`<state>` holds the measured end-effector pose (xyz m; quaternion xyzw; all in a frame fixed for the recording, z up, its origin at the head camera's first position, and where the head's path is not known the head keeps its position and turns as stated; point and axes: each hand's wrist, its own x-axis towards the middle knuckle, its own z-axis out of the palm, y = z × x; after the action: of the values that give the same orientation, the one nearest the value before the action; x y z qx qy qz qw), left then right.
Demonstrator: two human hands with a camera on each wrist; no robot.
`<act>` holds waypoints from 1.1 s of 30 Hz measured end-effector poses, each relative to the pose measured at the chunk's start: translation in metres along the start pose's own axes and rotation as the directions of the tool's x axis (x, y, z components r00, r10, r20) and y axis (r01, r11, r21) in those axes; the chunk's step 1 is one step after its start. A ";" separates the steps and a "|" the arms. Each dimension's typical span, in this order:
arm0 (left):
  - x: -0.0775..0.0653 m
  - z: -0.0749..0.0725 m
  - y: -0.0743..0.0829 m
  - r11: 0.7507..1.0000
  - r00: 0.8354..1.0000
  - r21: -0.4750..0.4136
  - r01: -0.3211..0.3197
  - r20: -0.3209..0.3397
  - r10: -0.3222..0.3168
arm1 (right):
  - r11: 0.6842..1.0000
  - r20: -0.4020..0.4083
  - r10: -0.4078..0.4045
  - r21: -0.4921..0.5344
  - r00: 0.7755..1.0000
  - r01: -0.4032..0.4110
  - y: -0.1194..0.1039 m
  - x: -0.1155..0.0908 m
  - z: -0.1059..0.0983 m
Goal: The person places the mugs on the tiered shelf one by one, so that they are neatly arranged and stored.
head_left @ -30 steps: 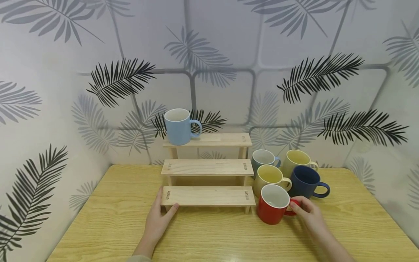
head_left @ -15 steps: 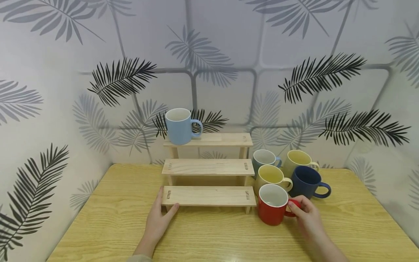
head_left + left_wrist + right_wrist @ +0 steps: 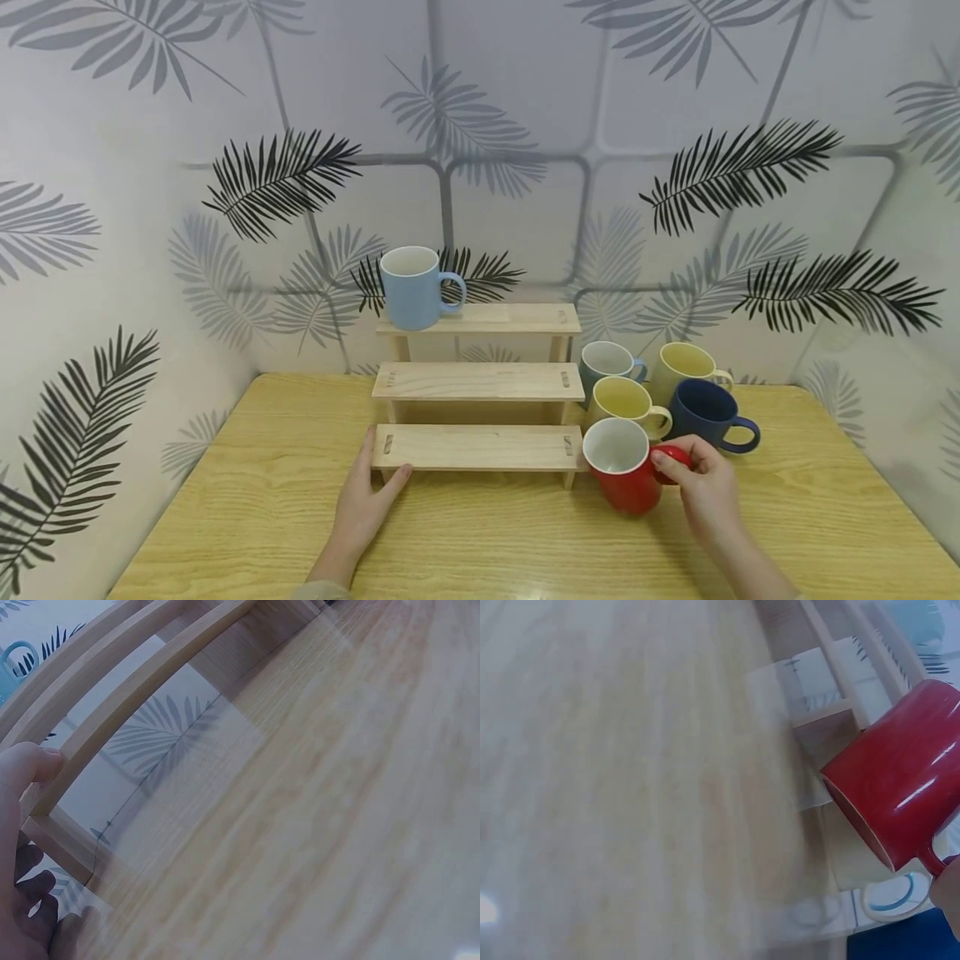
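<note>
My right hand (image 3: 707, 483) pinches the handle of a red mug (image 3: 632, 479) with a white inside. The mug leans to the left, its rim close to the right end of the lowest step. In the right wrist view the red mug (image 3: 900, 772) shows its underside edge, off the table. A three-step wooden shelf (image 3: 480, 447) stands in the middle of the table. My left hand (image 3: 363, 504) grips the left end of its lowest step, thumb along the front edge. The left wrist view shows the thumb of that left hand (image 3: 30, 769) against the wood, with curled fingers beside the leg.
A light blue mug (image 3: 412, 287) stands on the left of the top step. Right of the shelf are a yellow mug (image 3: 622, 400), a navy mug (image 3: 703, 408), another yellow mug (image 3: 684, 367) and a pale blue mug (image 3: 604, 367). A patterned wall (image 3: 517, 100) rises behind.
The red mug, upright on the table before, has tipped left and risen with my right hand, which has lifted slightly. My left hand keeps its place on the shelf.
</note>
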<state>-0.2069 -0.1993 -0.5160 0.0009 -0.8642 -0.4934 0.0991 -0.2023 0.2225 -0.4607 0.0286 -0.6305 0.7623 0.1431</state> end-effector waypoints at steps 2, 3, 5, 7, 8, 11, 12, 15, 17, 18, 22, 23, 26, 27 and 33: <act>0.000 0.000 0.000 1.000 1.000 0.000 0.002 -0.002 -0.002 | 1.000 0.004 -0.008 0.014 1.000 0.008 -0.006 0.003 0.003; 0.001 0.000 0.000 1.000 1.000 0.000 0.002 -0.003 -0.002 | 1.000 0.009 -0.011 0.025 1.000 0.011 -0.009 0.004 0.005; 0.001 0.000 0.000 1.000 1.000 -0.001 0.002 -0.004 -0.002 | 0.999 0.020 -0.022 0.046 1.000 0.021 -0.016 0.007 0.010; 0.001 -0.001 0.000 1.000 1.000 0.000 0.002 -0.005 -0.002 | 0.998 0.032 -0.031 0.059 0.999 0.029 -0.024 0.011 0.014; 0.002 -0.001 0.000 1.000 1.000 0.003 0.001 -0.006 -0.001 | 0.998 0.039 -0.034 0.062 0.999 0.031 -0.028 0.013 0.017; 0.001 0.000 -0.001 1.000 1.000 0.006 -0.001 -0.008 0.001 | 0.996 0.061 -0.033 0.086 0.998 0.028 -0.040 0.019 0.025; 0.001 0.000 -0.001 1.000 1.000 0.007 -0.001 -0.008 0.001 | 0.995 0.065 -0.034 0.094 0.997 0.028 -0.044 0.022 0.027; 0.001 0.000 -0.002 1.000 1.000 0.009 -0.001 -0.010 0.001 | 0.992 0.082 -0.041 0.125 0.996 0.031 -0.055 0.028 0.037; 0.001 0.000 -0.002 1.000 1.000 0.011 0.001 -0.010 0.000 | 0.988 0.079 -0.057 0.145 0.995 0.045 -0.062 0.032 0.046; 0.001 0.001 -0.002 1.000 1.000 0.010 0.002 -0.010 -0.002 | 0.986 0.076 -0.068 0.156 0.995 0.055 -0.065 0.035 0.050; 0.000 0.001 -0.001 1.000 1.000 -0.002 0.003 -0.005 -0.003 | 0.976 0.060 -0.099 0.202 0.993 0.085 -0.075 0.048 0.065; 0.000 0.001 -0.001 1.000 1.000 -0.005 0.002 -0.004 -0.002 | 0.974 0.057 -0.104 0.210 0.993 0.090 -0.077 0.051 0.069; 0.000 0.001 0.000 1.000 1.000 -0.012 0.002 -0.004 -0.002 | 0.971 0.050 -0.117 0.215 0.992 0.104 -0.082 0.063 0.079; 0.000 0.001 0.000 1.000 1.000 -0.010 0.002 -0.004 -0.002 | 0.970 0.043 -0.124 0.218 0.991 0.112 -0.084 0.067 0.083; 0.000 0.000 0.000 1.000 1.000 -0.010 0.008 -0.007 -0.008 | 0.957 -0.029 -0.161 0.241 0.987 0.163 -0.090 0.094 0.106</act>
<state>-0.2070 -0.1991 -0.5157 0.0056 -0.8614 -0.4979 0.1000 -0.2842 0.1515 -0.3322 0.0939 -0.5276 0.8194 0.2034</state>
